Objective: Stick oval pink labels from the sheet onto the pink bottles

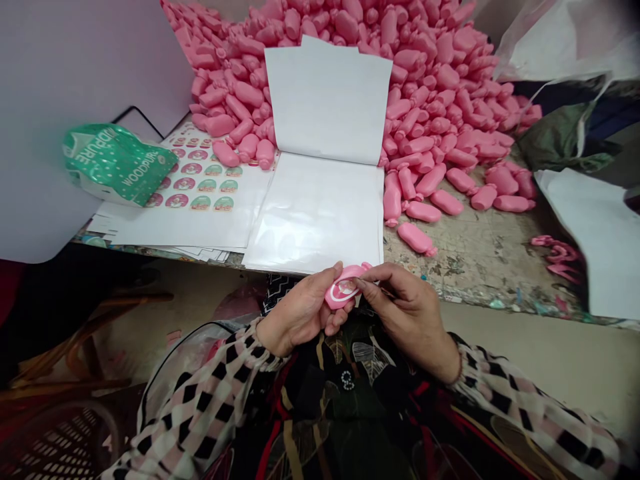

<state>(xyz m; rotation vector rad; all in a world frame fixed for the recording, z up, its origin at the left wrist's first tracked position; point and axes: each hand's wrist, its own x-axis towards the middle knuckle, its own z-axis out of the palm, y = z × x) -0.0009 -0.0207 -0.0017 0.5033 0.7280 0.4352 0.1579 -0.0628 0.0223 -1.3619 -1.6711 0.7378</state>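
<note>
Above my lap, just in front of the table edge, my left hand [303, 308] is wrapped round a small pink plastic bottle [332, 297]. On the bottle's upper face is an oval sticker [343, 289] with a white rim and a small printed picture. My right hand [407, 313] has its thumb and forefinger closed at the sticker's right edge, near the bottle's neck. The fingertips partly cover the sticker, so how much of it lies flat is hidden. Blank white glossy sheets [315, 217] lie on the table just beyond my hands.
Pink bottles [345, 27] are heaped across the back of the table [465, 253]. Printed sticker sheets [240, 220] and a green packet [120, 163] lie left. At right are pink scraps [560, 257], white paper [595, 233] and a dark bag [565, 137]. A basket [60, 440] stands below left.
</note>
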